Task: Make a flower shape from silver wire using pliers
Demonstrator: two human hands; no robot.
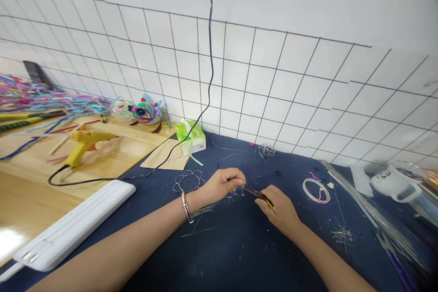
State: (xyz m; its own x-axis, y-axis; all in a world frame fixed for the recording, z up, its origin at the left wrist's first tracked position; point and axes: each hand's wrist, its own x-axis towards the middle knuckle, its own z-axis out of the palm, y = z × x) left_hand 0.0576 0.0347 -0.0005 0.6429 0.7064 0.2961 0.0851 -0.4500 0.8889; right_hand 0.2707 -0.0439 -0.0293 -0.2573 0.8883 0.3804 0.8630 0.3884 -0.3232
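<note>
My right hand (278, 207) is closed round the handles of a pair of pliers (256, 193), whose dark jaws point left. Just left of them, my left hand (222, 185) pinches a thin bent wire (237, 195), and the plier tips reach up to it. Small loops of that wire show below my left fingers; the rest is hidden by them. On the dark blue table surface, left of my left wrist, lies a flower-shaped wire ring (189, 181). Loose straight wires (201, 228) lie under and near my left forearm.
A yellow glue gun (84, 143) rests on the wooden board at left, its black cable crossing the table. A white power strip (75, 226) lies near my left forearm. At right are a white ring (316, 190), long wires (376, 223) and a white mug (395, 185).
</note>
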